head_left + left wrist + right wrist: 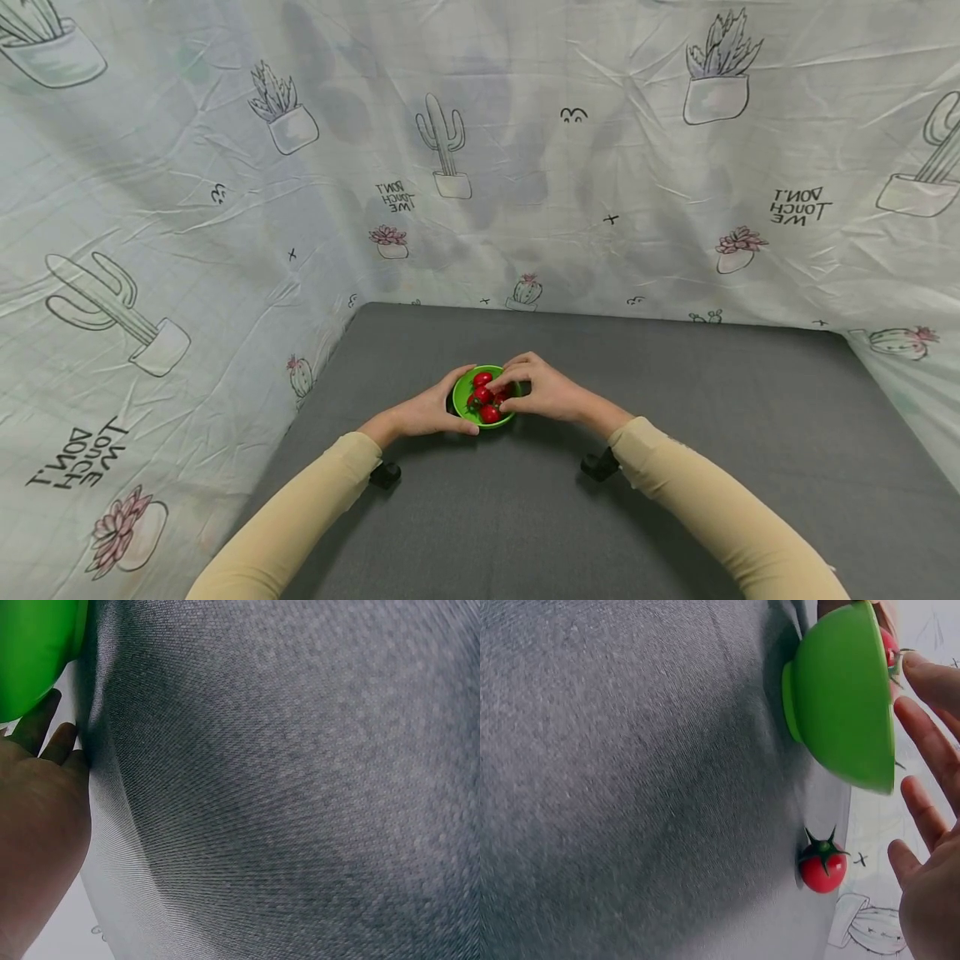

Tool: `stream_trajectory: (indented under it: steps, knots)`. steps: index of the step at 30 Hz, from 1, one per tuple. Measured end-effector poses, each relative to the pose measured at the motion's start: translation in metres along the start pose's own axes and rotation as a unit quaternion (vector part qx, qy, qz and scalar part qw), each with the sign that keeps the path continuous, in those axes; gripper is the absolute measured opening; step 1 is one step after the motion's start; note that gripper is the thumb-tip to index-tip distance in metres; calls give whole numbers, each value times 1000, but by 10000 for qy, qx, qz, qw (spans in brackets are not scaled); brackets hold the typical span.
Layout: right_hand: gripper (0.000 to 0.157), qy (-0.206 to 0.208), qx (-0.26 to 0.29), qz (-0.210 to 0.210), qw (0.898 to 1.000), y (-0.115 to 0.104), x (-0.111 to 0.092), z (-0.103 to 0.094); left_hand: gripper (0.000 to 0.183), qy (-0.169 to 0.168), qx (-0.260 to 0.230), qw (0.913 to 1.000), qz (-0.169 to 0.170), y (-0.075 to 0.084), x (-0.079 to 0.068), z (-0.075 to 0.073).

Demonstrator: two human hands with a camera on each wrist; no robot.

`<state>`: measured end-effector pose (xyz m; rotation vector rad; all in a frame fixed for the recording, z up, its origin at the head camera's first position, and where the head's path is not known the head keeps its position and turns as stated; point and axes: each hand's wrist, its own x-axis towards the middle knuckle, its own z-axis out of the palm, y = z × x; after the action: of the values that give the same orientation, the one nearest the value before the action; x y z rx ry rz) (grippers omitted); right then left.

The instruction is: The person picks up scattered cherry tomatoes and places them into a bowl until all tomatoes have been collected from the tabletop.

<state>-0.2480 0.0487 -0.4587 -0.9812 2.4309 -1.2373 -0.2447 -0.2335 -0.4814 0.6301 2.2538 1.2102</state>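
Note:
A green bowl (459, 398) holds several red cherry tomatoes (482, 395) with green stems. My left hand (429, 412) grips its left side, thumb at the front and fingers round the back. In the left wrist view, fingers of that hand lie against the bowl (30, 652). My right hand (551, 392) reaches over the bowl's right rim, fingertips down among the tomatoes; whether it pinches one cannot be made out. One loose cherry tomato (823, 870) lies on the table beside the bowl in the right wrist view, hidden in the head view.
A grey cloth-covered table (495, 517) extends all round the bowl. Behind it and on the left hangs a pale curtain (510, 167) printed with cacti and lettering. Dark wrist-worn devices (600, 465) sit under both forearms.

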Motion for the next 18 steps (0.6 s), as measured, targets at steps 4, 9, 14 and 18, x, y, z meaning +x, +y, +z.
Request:
stream_trajectory:
  steps: [4, 9, 14, 18]
  knots:
    - [32, 125, 83, 72, 9999, 3, -1, -5, 108, 13, 12, 10000, 4, 0, 0, 0]
    - [34, 149, 178, 39, 9997, 6, -5, -11, 106, 41, 48, 10000, -45, -2, 0, -1]
    - [35, 208, 42, 43, 9998, 7, -7, -15, 106, 20, 56, 10000, -14, -2, -1, -1]
    - [36, 257, -24, 129, 9996, 7, -10, -19, 107, 16, 101, 9999, 32, -1, 0, 0]
